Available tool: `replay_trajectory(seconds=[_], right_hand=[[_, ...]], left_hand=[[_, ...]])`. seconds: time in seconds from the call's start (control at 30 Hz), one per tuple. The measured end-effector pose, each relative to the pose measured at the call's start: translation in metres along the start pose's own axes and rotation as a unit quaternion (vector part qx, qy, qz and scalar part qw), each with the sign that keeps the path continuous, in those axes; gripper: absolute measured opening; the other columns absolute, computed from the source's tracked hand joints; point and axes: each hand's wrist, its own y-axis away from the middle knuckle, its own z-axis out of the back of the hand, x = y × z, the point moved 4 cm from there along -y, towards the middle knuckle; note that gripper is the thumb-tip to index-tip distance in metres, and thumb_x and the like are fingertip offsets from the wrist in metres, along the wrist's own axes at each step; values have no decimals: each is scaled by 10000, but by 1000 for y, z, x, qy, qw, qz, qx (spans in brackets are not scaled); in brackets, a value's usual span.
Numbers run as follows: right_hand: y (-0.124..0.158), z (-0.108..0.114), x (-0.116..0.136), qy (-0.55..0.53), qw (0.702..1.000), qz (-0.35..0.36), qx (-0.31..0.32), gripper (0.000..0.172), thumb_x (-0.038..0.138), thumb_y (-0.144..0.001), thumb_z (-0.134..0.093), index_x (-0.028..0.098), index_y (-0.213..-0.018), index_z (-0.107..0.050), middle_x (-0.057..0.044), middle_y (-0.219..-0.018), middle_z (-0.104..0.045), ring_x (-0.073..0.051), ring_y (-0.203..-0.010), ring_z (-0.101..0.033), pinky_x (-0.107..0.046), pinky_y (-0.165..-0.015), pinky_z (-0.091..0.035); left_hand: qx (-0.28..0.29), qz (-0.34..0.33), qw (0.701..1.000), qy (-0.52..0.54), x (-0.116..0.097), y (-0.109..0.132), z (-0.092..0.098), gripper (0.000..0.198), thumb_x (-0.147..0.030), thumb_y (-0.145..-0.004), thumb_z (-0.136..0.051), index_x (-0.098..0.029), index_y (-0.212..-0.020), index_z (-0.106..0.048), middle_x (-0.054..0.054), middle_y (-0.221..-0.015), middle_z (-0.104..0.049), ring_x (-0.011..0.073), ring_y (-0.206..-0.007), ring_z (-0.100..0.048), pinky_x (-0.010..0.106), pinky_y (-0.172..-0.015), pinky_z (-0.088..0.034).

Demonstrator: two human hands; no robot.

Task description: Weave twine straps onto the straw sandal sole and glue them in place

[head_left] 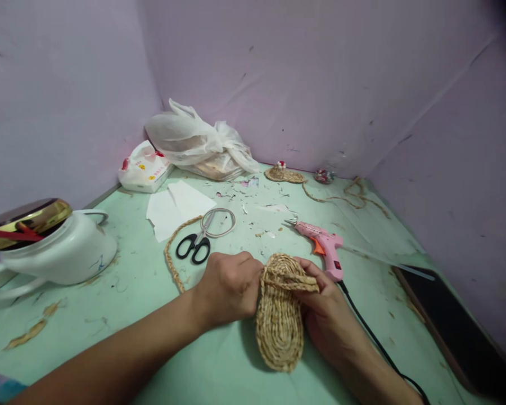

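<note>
Near the middle of the table's (219,377) front edge, both hands hold a straw slipper (279,332) just above the surface, its coiled sole facing up and a braided strap (293,281) crossing its far end. The left hand (234,284) is curled like a fist against the slipper's left rim; its fingertips are hidden, so what they grip cannot be told. The right hand (326,304) has its thumb and fingers closed on the right rim beside the strap's end. A pink glue gun (331,250) lies just beyond the right hand, a glue stick (388,260) jutting from its back, and a phone (451,326) lies along the table's right edge. Beyond the left hand are scissors (203,233), a braided cord (168,256) and torn paper (179,205). A white pot (67,259) stands by the left edge. A tied bag (198,140) and a box (149,174) fill the far left corner. Along the back edge sit a smaller slipper (293,176) and some beads (324,176); loose twine (356,197) trails into the far right corner.
</note>
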Motion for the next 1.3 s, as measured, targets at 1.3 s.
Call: replay_trajectory(seconds=[1.3], right_hand=[[-5, 2, -5, 8, 1000, -4, -25, 308, 115, -568, -677, 158, -866, -615, -32, -748, -674, -181, -677, -624, -313, -671, -462]], left_hand=[[119, 350, 869, 330, 14, -7, -19, 98, -187, -713, -509, -159, -741, -599, -30, -500, -515, 78, -411, -462, 178, -377, -374]])
